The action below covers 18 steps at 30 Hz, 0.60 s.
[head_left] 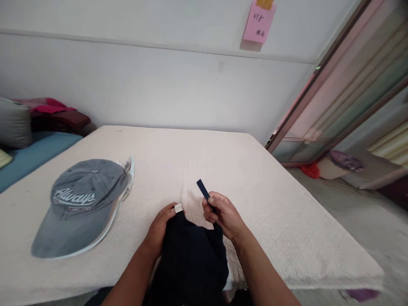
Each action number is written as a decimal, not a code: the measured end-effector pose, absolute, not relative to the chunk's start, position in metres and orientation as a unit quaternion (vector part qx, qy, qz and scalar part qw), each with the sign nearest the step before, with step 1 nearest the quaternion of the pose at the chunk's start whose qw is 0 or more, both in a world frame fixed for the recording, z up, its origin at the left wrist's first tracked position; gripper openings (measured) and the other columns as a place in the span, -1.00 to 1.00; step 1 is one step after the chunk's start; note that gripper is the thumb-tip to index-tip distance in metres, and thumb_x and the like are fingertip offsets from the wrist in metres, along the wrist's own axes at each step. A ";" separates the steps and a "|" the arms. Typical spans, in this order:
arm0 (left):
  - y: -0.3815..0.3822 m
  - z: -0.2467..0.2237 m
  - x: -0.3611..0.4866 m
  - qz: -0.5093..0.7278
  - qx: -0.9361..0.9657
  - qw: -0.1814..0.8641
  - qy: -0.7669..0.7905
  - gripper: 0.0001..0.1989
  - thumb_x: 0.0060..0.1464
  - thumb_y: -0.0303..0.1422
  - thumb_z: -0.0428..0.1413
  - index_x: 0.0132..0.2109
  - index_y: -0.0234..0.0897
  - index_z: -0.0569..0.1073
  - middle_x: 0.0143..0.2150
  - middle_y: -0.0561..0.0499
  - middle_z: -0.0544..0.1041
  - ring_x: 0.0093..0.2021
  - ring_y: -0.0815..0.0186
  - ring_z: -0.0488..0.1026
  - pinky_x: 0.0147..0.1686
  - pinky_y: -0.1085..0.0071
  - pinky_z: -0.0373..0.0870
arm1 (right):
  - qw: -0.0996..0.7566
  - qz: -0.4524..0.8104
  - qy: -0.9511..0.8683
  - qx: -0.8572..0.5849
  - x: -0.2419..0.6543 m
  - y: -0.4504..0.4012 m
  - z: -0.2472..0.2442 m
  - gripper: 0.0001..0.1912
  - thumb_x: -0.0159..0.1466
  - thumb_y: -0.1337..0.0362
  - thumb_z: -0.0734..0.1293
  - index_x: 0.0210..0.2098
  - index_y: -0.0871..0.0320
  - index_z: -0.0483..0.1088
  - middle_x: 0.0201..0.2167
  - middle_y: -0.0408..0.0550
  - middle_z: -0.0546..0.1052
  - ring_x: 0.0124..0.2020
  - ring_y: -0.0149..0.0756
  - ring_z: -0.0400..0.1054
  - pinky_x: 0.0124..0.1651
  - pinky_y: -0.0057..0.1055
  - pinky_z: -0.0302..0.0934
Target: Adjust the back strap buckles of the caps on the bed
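A dark navy cap [193, 259] is at the table's near edge, its back opening facing away from me. My left hand [157, 227] is closed on the cap's left strap end, where a small silvery-white buckle [178, 208] sticks out by the thumb. Pinched between the thumb and fingers of my right hand [223, 214] is the cap's loose navy strap [202, 187], its free end pointing up and away to the left. Strap and buckle are apart. Much of the cap's lower part falls below the picture.
On the left of the cloth-covered table [287, 238] lies a grey cap [92, 191] with white lettering, on top of white headwear [130, 180]. A white wall [178, 89] with a pink note [259, 23] stands behind. At the far left is a grey cushion [14, 123].
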<state>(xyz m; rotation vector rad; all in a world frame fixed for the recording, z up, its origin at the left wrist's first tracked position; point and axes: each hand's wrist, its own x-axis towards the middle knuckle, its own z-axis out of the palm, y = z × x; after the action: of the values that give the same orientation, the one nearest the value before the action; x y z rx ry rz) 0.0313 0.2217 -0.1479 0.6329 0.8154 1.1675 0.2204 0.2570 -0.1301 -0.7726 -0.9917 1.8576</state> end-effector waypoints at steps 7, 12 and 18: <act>0.217 -0.146 0.034 0.516 0.278 0.736 0.340 -0.87 -0.04 -0.31 0.15 -0.41 -0.29 0.50 -0.56 0.08 0.40 -0.55 0.40 0.30 -0.47 0.49 0.25 | 0.401 0.747 -0.435 -0.304 0.217 0.253 -0.126 -0.75 0.23 0.14 0.27 -0.47 0.18 0.32 -0.73 -0.30 0.16 -0.73 -0.58 -0.13 -0.63 -0.52 -0.26; 0.216 -0.145 0.037 0.533 0.270 0.728 0.334 -0.89 -0.07 -0.33 0.17 -0.41 -0.30 0.49 -0.54 0.06 0.44 -0.52 0.36 0.36 -0.41 0.44 0.30 | 0.368 0.737 -0.455 -0.339 0.214 0.251 -0.124 -0.78 0.17 0.23 0.30 -0.55 0.20 0.32 -0.75 -0.26 0.22 -0.73 -0.57 -0.07 -0.63 -0.52 -0.27; 0.216 -0.152 0.036 0.534 0.270 0.722 0.346 -0.86 -0.04 -0.31 0.13 -0.44 -0.29 0.46 -0.49 0.02 0.48 -0.47 0.33 0.39 -0.35 0.40 0.31 | 0.328 0.741 -0.481 -0.334 0.215 0.250 -0.122 -0.79 0.17 0.26 0.29 -0.57 0.19 0.34 -0.74 -0.28 0.18 -0.72 -0.56 -0.11 -0.62 -0.51 -0.27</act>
<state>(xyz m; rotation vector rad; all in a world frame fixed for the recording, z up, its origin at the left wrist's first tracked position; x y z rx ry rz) 0.0363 0.2157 -0.1516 0.5967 0.7642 1.1796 0.2149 0.2496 -0.1215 -0.8746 -1.2603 1.9402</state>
